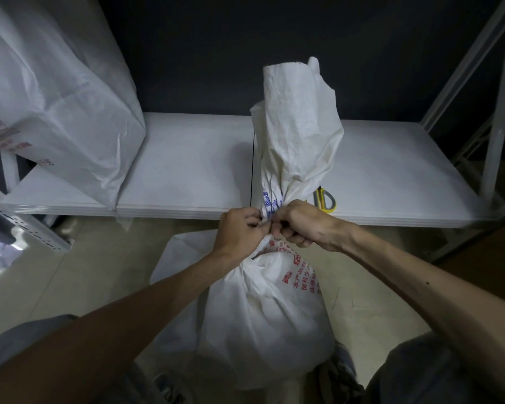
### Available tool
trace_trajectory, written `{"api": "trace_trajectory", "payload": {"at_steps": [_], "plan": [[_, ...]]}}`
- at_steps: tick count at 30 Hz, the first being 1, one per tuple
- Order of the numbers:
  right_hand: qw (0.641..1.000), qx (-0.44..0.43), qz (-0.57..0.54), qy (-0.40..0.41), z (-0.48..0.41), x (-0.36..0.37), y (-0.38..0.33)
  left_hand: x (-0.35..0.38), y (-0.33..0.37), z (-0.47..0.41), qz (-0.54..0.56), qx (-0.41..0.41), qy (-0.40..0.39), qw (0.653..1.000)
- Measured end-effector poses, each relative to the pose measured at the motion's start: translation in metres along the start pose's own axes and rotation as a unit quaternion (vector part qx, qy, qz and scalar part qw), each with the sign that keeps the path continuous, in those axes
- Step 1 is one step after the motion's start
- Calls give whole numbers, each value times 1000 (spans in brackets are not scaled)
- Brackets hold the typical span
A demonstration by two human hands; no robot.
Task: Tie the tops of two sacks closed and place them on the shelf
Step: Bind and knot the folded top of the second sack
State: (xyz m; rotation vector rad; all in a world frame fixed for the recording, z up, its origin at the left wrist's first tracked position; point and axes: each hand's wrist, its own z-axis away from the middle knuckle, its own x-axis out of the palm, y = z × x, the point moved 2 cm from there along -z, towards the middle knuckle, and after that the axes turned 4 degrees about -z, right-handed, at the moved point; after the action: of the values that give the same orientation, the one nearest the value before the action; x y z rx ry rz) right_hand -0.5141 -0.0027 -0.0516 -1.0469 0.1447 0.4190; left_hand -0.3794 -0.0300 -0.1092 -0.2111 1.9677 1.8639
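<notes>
Down by the shelf [187, 170], left grip [239, 228] and right grip [301, 225] both seem to pinch the bunched neck of the sack [263, 316]

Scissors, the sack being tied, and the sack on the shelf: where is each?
Scissors [333, 201]: head view, grey handle loop.
Sack being tied [263, 316]: head view, bulging lower body.
Sack on the shelf [64, 112]: head view, its front face.
</notes>
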Motion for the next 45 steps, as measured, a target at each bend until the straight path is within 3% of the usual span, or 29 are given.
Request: {"api": "trace_trajectory", "payload": {"at_steps": [7, 15, 21, 28, 36, 45], "plan": [[998, -2, 59, 6, 0, -6, -2, 3, -4, 0, -7, 4, -8, 1000], [989, -67, -112, 75, -4, 3, 5, 0, -1, -3, 42, -4, -18, 999], [978, -96, -136, 122, -5, 13, 9, -3, -5, -7, 34, -15, -43, 998], [978, -75, -182, 73, -4, 8, 8, -10, -1, -7, 39, 1, -38, 999], [999, -37, -7, -8, 1, -9, 2, -7, -3, -2, -24, 40, -26, 999], [998, -25, 49, -15, 5, -18, -10, -2, -3, -2, -91, 59, -12, 994]]}}
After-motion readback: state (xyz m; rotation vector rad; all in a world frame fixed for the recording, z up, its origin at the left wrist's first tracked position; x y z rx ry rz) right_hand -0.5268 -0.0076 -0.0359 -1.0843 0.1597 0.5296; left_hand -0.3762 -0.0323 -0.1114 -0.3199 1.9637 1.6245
